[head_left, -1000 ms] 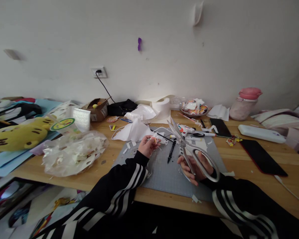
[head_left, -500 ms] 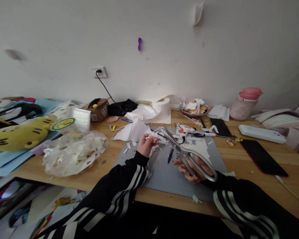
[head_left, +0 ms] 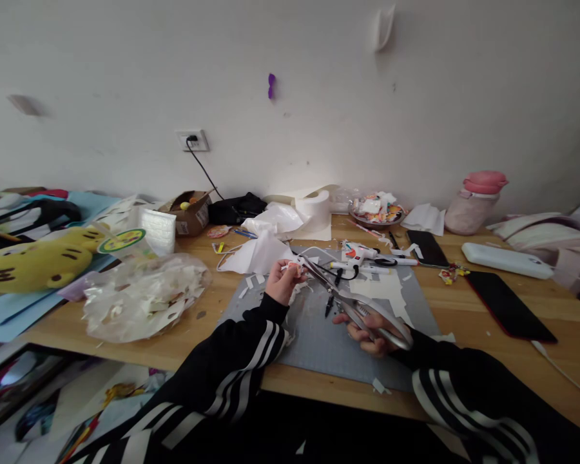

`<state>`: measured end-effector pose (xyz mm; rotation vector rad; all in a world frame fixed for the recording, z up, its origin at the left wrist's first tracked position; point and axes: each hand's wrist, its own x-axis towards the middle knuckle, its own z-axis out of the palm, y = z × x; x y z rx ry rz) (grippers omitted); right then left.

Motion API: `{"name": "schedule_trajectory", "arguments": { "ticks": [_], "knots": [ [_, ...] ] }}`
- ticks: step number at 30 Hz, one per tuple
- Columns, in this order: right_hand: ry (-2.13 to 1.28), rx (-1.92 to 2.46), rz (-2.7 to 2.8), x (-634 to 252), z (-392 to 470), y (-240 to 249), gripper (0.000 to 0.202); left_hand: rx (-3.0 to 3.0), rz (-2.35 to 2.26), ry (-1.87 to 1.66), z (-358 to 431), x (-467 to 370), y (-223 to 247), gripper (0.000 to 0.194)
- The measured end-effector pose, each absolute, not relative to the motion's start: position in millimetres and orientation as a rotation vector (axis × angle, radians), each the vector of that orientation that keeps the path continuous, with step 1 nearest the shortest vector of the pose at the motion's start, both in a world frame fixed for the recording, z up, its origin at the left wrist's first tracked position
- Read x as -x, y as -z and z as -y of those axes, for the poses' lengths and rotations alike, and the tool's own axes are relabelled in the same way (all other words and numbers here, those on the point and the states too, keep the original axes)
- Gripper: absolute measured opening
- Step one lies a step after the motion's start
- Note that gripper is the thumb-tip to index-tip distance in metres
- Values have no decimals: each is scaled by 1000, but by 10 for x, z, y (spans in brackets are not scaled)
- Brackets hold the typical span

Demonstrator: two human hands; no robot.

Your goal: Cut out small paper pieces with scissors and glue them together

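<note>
My left hand (head_left: 282, 281) pinches a small orange-and-white paper cutout (head_left: 297, 265), partly hidden by the fingers. My right hand (head_left: 371, 330) is wrapped round the handles of large silver scissors (head_left: 350, 304). Their blades point up and left, with the tips at the cutout's right side; whether they touch it I cannot tell. Both hands are above a grey cutting mat (head_left: 319, 351) strewn with paper scraps. Beyond the scissors lie a white glue gun (head_left: 357, 253) with a black cord and a black pen (head_left: 329, 305).
To the left are a crumpled plastic bag (head_left: 140, 303) with scraps and a yellow plush toy (head_left: 43, 261). A toilet roll (head_left: 313, 209) and a bowl of scraps (head_left: 377, 212) stand by the wall. Phones (head_left: 510, 304), a white power bank (head_left: 507, 260) and a pink bottle (head_left: 476, 205) are on the right.
The scissors have moved left toward the cutout, and their blades and handles have drawn closer together. My right hand has shifted slightly left; my left hand has barely moved.
</note>
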<state>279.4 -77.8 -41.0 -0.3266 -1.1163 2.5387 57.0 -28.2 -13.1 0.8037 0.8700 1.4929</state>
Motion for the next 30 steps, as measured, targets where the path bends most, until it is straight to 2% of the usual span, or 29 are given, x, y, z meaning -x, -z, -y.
{"name": "schedule_trajectory", "arguments": {
  "ticks": [16,23,30],
  "knots": [
    [-2505,373,1193,-2779,783,436,44,-915,-839,-1402,292,-584,131,63],
    [-2454,439,1218,-2759,780,484,36,-988,-804,-1395,296,-593,211,63],
    [-2493,413,1218,-2774,774,462,40,-1011,-802,-1382,297,-575,232,61]
  ]
}}
